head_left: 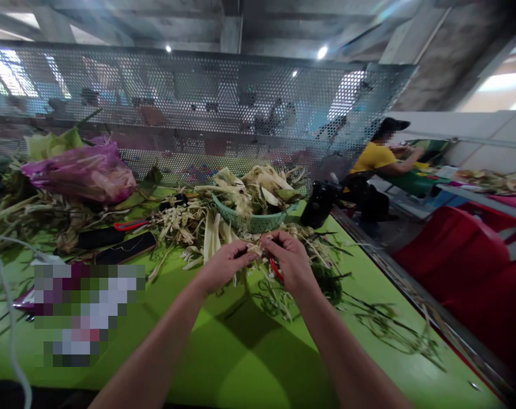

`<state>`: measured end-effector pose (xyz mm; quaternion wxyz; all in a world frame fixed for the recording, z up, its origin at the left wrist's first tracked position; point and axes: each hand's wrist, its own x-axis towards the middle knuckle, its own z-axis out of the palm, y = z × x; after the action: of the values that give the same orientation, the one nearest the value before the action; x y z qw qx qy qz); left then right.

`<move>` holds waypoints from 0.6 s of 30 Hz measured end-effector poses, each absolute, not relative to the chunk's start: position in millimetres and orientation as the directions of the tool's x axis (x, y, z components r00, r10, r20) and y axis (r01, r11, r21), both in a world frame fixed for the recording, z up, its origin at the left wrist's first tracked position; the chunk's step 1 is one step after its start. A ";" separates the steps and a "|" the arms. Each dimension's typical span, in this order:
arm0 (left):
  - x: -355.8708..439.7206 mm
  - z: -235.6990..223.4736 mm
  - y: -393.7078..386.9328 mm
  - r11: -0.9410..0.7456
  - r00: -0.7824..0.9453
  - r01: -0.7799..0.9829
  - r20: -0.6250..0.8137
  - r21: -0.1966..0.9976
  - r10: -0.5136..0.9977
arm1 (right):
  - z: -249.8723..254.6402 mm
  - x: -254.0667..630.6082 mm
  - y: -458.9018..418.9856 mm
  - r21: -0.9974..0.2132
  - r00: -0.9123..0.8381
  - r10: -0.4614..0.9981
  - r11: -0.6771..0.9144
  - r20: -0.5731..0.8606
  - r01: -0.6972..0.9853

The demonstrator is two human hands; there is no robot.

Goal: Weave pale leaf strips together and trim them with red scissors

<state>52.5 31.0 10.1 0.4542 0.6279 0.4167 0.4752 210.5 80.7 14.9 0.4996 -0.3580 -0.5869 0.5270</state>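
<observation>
My left hand (229,262) and my right hand (289,257) meet over the green table, just in front of a green basket (253,221). Thumbs and fingers of both are pinched on a small pale piece of dried husk (255,247). A red loop (275,268), like a scissors handle, shows beside my right palm; whether it touches the hand I cannot tell. Dried husks (264,184) are heaped in the basket. Thin green strips (277,298) lie on the tabletop below my right hand.
Left are a pink plastic bag (83,173), a dark phone (125,249), a red handle (131,225) and a white cable (11,318). A black object (317,204) stands right of the basket. Red chairs (457,250) and a person in yellow (374,156) are beyond the table's edge.
</observation>
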 end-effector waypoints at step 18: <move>53.0 -7.1 41.1 -0.371 0.260 0.515 0.271 0.773 0.927 | 5.6 211.6 88.9 -0.863 -0.431 0.833 0.463 0.347 0.202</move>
<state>53.0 41.1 -7.1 0.2810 0.7425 0.4853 0.3664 211.6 88.9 5.6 0.4076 -0.3441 -0.7520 0.3872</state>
